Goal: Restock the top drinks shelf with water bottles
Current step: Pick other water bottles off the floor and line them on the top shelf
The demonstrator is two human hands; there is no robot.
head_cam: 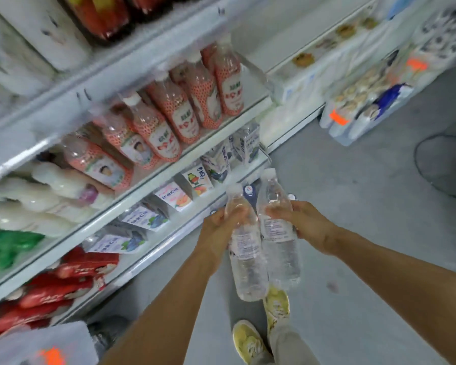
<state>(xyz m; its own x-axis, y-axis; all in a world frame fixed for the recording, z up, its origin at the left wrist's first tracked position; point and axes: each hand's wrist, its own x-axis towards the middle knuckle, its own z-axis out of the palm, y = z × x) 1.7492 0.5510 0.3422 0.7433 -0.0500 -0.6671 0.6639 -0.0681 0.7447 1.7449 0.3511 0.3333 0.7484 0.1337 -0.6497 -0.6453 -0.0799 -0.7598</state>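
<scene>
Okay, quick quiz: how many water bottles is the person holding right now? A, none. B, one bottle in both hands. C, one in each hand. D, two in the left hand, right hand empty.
C: the left hand grips one water bottle and the right hand grips a second water bottle, held side by side above the floor.

Water bottles: I see two of clear, glossy plastic, one in the left hand (219,227) at (248,270), one in the right hand (304,225) at (283,248); each carries a matt white paper-like label and a white plastic cap.
Shelves (148,177): white painted metal by the look, smooth, with a dull sheen along the front edges.
Pink-labelled bottles (169,127): clear plastic, glossy printed wrap.
Cartons (198,179): printed card, smooth, slightly glossy.
Red packs (63,283): shiny plastic film.
Floor (366,206): grey, matt, smooth.
Shoes (250,341): yellow cloth, matt.
</scene>
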